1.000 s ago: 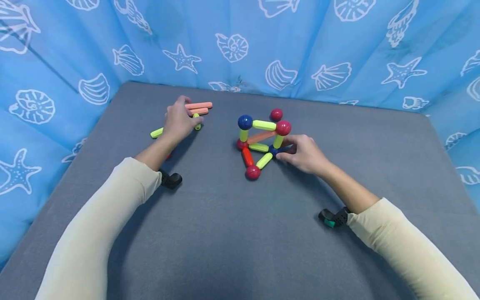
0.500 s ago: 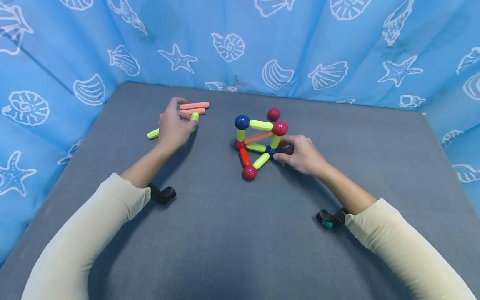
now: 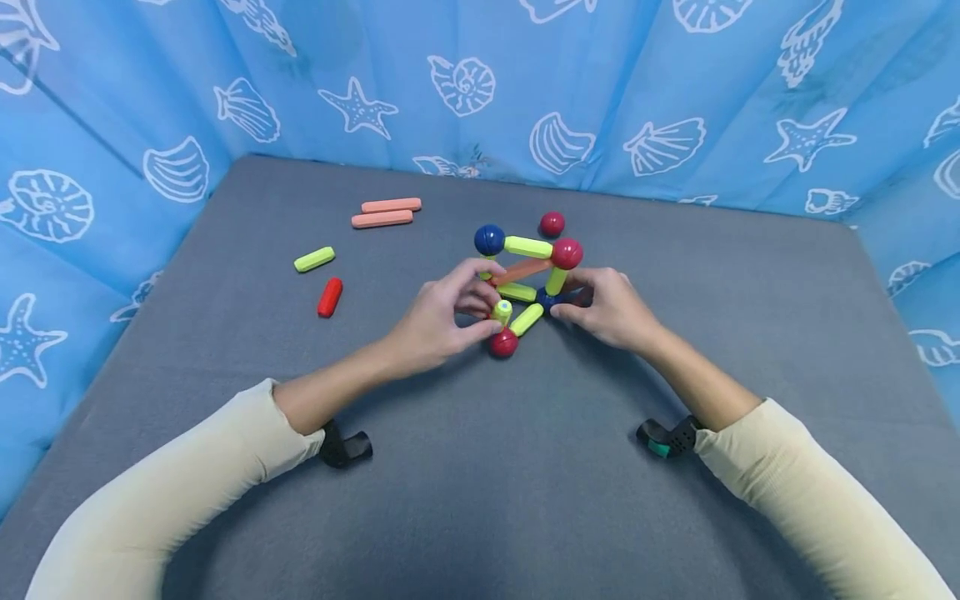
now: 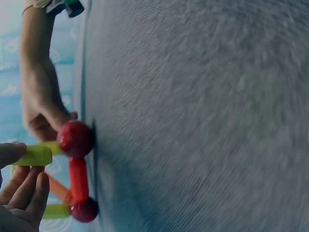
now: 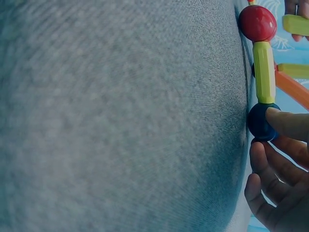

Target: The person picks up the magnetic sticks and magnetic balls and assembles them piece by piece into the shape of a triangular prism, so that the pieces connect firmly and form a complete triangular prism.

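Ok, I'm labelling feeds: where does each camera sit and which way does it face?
Head: on the head, facing forward and down at the ball-and-stick frame; left hand, right hand and sleeves show.
Left wrist: worn there, facing across the table to the frame; left hand pinches a lime stick, right hand beyond.
Right wrist: worn there, facing likewise; right hand holds a blue ball, left hand beyond.
Both wrist views share the near red ball.

A wavy blue cloth curtain (image 3: 517,83) with white line-drawn shells (image 3: 561,143) and starfish (image 3: 357,108) hangs behind the flat gray cloth-topped desk (image 3: 480,483) and along both its sides.
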`<state>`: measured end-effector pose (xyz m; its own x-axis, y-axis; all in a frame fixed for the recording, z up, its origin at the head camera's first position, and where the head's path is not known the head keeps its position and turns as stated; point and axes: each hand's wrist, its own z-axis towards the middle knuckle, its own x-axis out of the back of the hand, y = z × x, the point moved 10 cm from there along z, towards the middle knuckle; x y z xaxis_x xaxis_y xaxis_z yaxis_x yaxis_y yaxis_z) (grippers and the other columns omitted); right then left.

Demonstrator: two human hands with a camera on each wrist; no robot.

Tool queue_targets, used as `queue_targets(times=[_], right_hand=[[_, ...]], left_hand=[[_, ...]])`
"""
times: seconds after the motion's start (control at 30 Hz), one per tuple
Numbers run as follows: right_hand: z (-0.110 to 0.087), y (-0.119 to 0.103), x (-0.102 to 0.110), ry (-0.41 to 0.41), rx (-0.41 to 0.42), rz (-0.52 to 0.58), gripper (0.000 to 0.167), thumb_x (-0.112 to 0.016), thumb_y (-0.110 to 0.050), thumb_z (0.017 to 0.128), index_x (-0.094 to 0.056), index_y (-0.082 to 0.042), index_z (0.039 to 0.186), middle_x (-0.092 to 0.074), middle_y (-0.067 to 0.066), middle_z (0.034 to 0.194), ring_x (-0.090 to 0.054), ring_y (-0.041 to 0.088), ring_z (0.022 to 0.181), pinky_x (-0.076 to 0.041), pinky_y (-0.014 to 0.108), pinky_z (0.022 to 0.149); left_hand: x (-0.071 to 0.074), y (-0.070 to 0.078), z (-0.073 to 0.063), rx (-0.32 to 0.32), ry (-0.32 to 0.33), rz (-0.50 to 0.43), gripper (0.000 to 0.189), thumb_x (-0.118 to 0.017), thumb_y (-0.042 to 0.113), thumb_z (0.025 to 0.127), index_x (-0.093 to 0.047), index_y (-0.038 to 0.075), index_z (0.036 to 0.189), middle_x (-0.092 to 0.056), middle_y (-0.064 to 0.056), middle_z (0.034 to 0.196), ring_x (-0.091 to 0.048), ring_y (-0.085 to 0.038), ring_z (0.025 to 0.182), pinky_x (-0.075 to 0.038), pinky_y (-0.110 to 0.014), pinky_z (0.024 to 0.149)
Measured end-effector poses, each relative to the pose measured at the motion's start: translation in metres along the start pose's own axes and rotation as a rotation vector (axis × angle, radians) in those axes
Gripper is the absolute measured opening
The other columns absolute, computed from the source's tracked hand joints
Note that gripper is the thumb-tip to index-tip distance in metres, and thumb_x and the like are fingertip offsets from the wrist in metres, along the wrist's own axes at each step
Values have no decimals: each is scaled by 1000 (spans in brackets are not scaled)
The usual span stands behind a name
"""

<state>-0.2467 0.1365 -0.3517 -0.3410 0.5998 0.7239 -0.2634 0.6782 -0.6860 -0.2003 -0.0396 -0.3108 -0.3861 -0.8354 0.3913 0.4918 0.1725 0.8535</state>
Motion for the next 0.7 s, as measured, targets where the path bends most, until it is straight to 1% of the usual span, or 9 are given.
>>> queue_targets(times=[0.1,0.23,0.37,0.47,0.57,0.63,0.7], right_hand=[[0,0,-1,1,6,9,37,-75,-6,88,-63,5,122,-68,21,115,-68,33,101,-55,47,86],[0,-2,0,9,17,7,36,-75,-5,88,-64,6,120,-68,21,114,-68,33,100,-55,47,85],[0,-2,1,12,16,2,36,-75,-5,88,-64,6,121,-68,21,114,-68,34,100,-56,48,85],[0,-2,0,10,10,0,37,-75,-6,88,-64,5,121,-68,21,115,-68,34,100,-56,47,85],[0,-2,-1,0,3,0,38,-75,-7,88,-63,6,121,-68,22,115,-68,34,101,-56,47,85],[0,-1,-2,-26,5,-3,38,-76,-8,88,-63,6,121,-68,22,115,-68,34,101,-56,47,85],[2,-1,-1,-72,12,-11,39,-75,-9,89,-63,6,123,-67,22,117,-67,34,103,-55,46,85]], left_hand=[[-9,-3,0,-7,-27,-7,54,-75,-6,85,-48,-2,131,-65,-10,108,-67,-16,98,-54,-26,89],[-13,-4,-1,-15,-37,-14,53,-74,-7,84,-48,-4,130,-65,-10,108,-67,-16,97,-55,-26,87],[-17,-4,-2,-12,-65,-17,53,-74,-6,84,-47,-4,130,-65,-9,106,-67,-15,97,-56,-27,86],[-19,-6,-2,7,-80,-7,53,-74,-5,85,-48,-3,130,-66,-8,105,-66,-15,98,-56,-28,86],[-21,-12,-4,49,-96,-3,51,-75,-5,85,-51,-1,130,-67,-8,107,-66,-14,98,-56,-29,85],[-22,-16,-6,71,-108,0,50,-75,-4,85,-52,0,129,-67,-8,109,-66,-14,99,-56,-29,85],[-22,-17,-6,82,-114,-1,49,-75,-3,85,-53,0,129,-68,-8,110,-66,-14,100,-56,-29,85]])
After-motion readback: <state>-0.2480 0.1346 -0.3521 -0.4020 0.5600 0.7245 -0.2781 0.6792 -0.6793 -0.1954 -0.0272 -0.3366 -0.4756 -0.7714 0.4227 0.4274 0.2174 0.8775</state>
